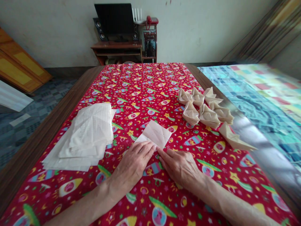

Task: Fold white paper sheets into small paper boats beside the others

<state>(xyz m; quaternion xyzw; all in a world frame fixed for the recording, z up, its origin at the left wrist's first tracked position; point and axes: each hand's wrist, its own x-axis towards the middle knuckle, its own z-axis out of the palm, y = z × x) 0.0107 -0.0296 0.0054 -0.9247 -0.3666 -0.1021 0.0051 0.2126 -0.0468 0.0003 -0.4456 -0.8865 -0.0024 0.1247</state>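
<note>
A small square of folded pale paper (157, 133) lies on the red cloth in front of me, creased across its middle. My left hand (137, 157) presses its bunched fingers along the paper's near left edge, covering part of it. At the near corner, my right hand (180, 164) has its fingertips pinched against the paper, close to the left fingertips. The fingers' undersides are hidden. To the left sits an uneven stack of thin whitish sheets (90, 128). Several folded paper boat-like shapes (209, 115) stand in a group on the right, one of them (235, 137) nearer and more spread out.
The table's brown wooden edge (54, 125) shows beyond the patterned red cloth (145, 84). Beside it on the right is a surface with a blue checked cover (246, 103). A desk (117, 45) with a monitor (114, 20) stands against the far wall.
</note>
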